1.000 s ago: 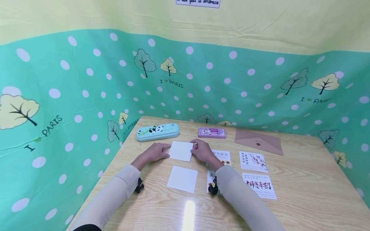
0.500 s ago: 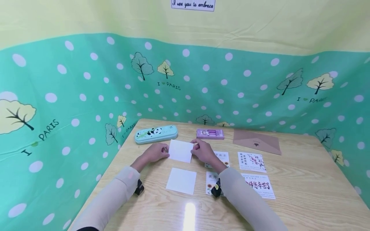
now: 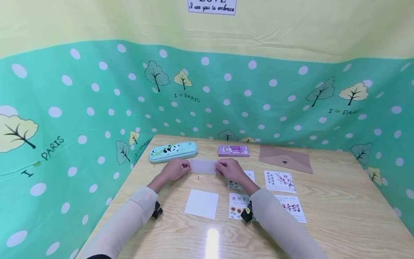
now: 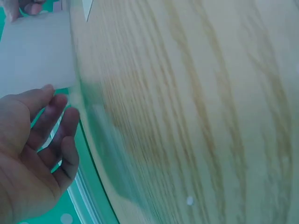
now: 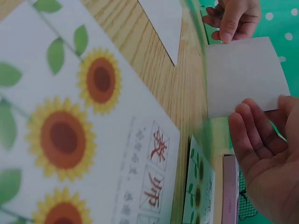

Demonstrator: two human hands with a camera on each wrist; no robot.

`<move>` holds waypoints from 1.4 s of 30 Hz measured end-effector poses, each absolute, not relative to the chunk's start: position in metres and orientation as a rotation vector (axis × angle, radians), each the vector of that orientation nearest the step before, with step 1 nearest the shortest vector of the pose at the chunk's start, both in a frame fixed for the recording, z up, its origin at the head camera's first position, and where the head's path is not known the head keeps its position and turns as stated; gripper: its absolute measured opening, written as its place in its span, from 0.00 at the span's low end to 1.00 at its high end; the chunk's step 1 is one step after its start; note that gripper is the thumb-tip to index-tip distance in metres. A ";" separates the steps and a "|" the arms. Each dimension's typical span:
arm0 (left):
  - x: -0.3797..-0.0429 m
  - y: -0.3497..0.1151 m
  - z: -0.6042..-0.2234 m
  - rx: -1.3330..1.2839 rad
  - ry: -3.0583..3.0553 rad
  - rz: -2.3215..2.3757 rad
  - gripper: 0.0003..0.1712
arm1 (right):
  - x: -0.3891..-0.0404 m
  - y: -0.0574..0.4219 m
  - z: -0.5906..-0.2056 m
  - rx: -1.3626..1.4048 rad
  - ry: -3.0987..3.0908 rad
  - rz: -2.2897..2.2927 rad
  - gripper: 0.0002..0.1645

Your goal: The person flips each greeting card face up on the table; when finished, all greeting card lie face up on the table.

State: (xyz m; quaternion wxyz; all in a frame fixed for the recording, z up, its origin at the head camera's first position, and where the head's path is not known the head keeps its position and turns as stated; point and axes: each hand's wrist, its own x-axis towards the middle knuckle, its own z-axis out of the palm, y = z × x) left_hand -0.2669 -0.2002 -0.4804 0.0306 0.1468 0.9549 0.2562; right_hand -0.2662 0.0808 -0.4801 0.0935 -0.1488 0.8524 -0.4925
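A blank white card (image 3: pixel 203 167) is held by its two side edges, tipped so that it looks like a narrow shaded strip in the head view. My left hand (image 3: pixel 174 169) pinches its left edge between thumb and fingers, and my right hand (image 3: pixel 231 170) pinches the right edge. The right wrist view shows the card's plain face (image 5: pixel 247 77) between both hands. Closer to me, a second blank white card (image 3: pixel 202 204) lies flat on the wooden table. Sunflower cards (image 3: pixel 237 203) lie partly under my right forearm.
Behind the hands are a light blue panda pencil case (image 3: pixel 173 152), a purple box (image 3: pixel 234 151) and a brown envelope (image 3: pixel 286 159). To the right lie a blossom card (image 3: pixel 279 181) and a card with red lettering (image 3: pixel 295 208). A patterned curtain (image 3: pixel 207 93) hangs around the table.
The held card was facing up with its full white face showing; both hands have tipped it so only a thin, darker strip shows. The head view has shifted slightly.
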 end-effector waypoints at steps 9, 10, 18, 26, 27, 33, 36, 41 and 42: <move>-0.268 -0.200 -0.479 0.475 2.837 0.953 0.10 | -0.262 0.089 -0.482 -0.453 2.464 -1.449 0.20; -0.268 -0.200 -0.480 0.481 2.828 0.957 0.11 | -0.261 0.090 -0.483 -0.479 2.495 -1.403 0.18; -0.267 -0.191 -0.482 0.502 2.776 0.900 0.18 | -0.258 0.088 -0.487 -0.559 2.527 -1.209 0.30; -0.267 -0.185 -0.484 0.527 2.748 0.791 0.27 | -0.254 0.083 -0.484 -0.476 2.513 -1.093 0.36; -0.267 -0.184 -0.485 0.525 2.748 0.772 0.27 | -0.253 0.082 -0.485 -0.469 2.512 -1.085 0.37; -0.264 -0.180 -0.484 0.499 2.755 0.696 0.28 | -0.253 0.079 -0.487 -0.490 2.551 -1.017 0.36; -0.264 -0.180 -0.483 0.513 2.753 0.691 0.28 | -0.253 0.077 -0.488 -0.493 2.573 -0.975 0.36; -0.264 -0.178 -0.484 0.531 2.765 0.690 0.28 | -0.254 0.072 -0.489 -0.498 2.613 -0.888 0.35; -0.264 -0.178 -0.484 0.535 2.771 0.682 0.28 | -0.254 0.071 -0.489 -0.499 2.619 -0.876 0.35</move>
